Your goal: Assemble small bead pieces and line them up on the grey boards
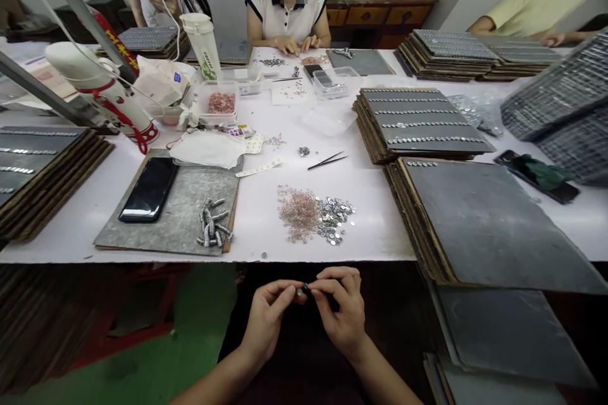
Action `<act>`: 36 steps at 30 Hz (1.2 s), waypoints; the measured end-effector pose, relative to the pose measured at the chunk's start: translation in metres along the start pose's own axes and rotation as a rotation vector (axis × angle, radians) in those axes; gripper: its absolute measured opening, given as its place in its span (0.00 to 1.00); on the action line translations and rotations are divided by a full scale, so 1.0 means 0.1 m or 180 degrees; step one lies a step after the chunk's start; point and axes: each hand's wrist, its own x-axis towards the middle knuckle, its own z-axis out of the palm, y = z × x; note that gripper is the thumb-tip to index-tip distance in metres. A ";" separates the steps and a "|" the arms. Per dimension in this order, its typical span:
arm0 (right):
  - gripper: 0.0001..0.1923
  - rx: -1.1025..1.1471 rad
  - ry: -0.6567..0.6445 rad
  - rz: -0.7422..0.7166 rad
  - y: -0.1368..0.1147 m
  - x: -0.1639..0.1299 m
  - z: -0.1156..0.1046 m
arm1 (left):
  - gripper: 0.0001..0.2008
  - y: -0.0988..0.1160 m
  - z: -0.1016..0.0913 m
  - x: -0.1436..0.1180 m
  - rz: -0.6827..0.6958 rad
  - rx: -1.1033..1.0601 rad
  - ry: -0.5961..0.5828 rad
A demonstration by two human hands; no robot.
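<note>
My left hand (266, 316) and my right hand (342, 307) meet below the table's front edge, over my lap. Between the left thumb and forefinger is a small metal disc (300, 292), pinched at its edge. The right fingertips close on a tiny dark part right beside it; its kind is too small to make out. On the table ahead lies a pile of small pinkish clear rings (298, 214), touching a heap of silver metal discs (334, 218). Behind them rest black tweezers (327, 161) and a small cluster of metal bits (304, 151).
At left, a grey board (175, 221) bears a black phone (149, 190) and several stacked disc rolls (212, 224). Stacked boards (427, 126) with rows of discs stand right, beside a grey board (494, 221). A white-red bottle (102, 92) stands left. A co-worker (287, 9) sits opposite.
</note>
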 end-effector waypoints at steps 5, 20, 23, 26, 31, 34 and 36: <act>0.07 -0.0147 -0.0244 -0.0070 -0.01 -0.03 0.00 | 0.10 0.02 0.00 0.00 -0.0058 -0.0080 -0.0025; 0.05 -0.0240 -0.0381 0.0070 0.01 -0.02 0.05 | 0.09 0.02 0.00 0.01 -0.0017 0.0117 0.0036; 0.05 -0.0235 -0.0408 0.0108 0.03 -0.04 0.05 | 0.10 0.01 0.00 0.02 -0.0032 0.0131 0.0117; 0.05 -0.0278 -0.0408 0.0149 0.05 -0.06 0.04 | 0.11 0.02 -0.01 0.02 -0.0050 0.0152 0.0173; 0.05 -0.0454 -0.0217 0.0154 0.14 -0.04 -0.03 | 0.12 0.02 -0.03 0.03 -0.0034 0.0228 0.0199; 0.06 -0.0743 0.0134 0.0309 0.24 0.02 -0.11 | 0.13 0.00 -0.04 0.05 -0.0029 0.0302 0.0290; 0.08 -0.1003 0.0327 0.0399 0.32 0.07 -0.16 | 0.15 -0.01 -0.04 0.05 -0.0025 0.0334 0.0324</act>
